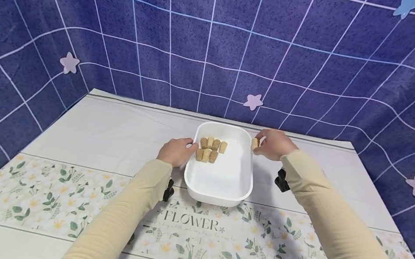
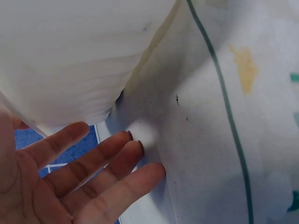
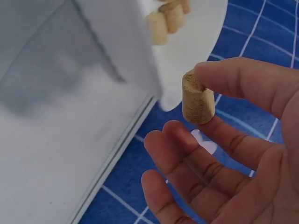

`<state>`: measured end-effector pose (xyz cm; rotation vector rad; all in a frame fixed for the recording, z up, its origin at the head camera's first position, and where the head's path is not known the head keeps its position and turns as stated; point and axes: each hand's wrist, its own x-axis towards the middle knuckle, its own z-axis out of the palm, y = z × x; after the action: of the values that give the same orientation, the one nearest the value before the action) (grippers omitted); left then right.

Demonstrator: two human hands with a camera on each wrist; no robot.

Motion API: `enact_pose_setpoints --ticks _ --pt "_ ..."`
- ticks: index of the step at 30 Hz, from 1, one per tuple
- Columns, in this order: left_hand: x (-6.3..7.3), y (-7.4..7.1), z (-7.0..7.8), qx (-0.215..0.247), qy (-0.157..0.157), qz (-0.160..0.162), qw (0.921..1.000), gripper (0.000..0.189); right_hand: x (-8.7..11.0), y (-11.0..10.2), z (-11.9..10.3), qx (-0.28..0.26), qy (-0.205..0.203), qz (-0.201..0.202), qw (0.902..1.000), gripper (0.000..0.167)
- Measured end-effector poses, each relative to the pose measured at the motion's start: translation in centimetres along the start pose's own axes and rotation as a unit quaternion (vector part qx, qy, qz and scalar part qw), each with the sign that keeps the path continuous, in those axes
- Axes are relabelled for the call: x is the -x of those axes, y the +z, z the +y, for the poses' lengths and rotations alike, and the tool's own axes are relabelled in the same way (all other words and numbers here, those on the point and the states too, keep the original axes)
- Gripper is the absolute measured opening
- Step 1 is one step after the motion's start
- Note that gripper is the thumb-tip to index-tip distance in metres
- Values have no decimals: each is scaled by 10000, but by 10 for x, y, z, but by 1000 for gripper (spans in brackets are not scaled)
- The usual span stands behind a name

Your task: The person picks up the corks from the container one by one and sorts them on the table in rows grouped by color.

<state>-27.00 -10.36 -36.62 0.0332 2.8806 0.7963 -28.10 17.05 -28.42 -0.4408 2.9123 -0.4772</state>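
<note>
A white tray stands on the table, with several tapered corks upright in two rows at its far left. My left hand is at the tray's left side, thumb over the rim and index finger against the outer wall; its other fingers extend loosely below. Beyond the right rim, my right hand pinches one light cork between thumb and index finger. That hand's remaining fingers are spread and half bent. In the right wrist view the tray's wall hides most of the other corks.
A tablecloth with a flowered band and the word FLOWER covers the table. Behind it and at both sides hangs a blue curtain with pale grid lines and stars. The tray's near half shows bare white floor.
</note>
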Motion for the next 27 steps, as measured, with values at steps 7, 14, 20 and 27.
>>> enact_pose_setpoints --ticks 7,14,20,27 --pt "0 0 1 1 17 -29 10000 59 3 4 18 -36 203 -4 9998 44" --pt "1 0 3 -43 52 -26 10000 59 2 14 31 -74 415 -139 9990 46" --pt "2 -1 3 -32 42 -24 10000 58 -6 29 45 -62 538 -210 9983 45" --pt "1 1 1 -11 37 -64 10000 58 -15 45 57 -52 627 -255 9977 43"
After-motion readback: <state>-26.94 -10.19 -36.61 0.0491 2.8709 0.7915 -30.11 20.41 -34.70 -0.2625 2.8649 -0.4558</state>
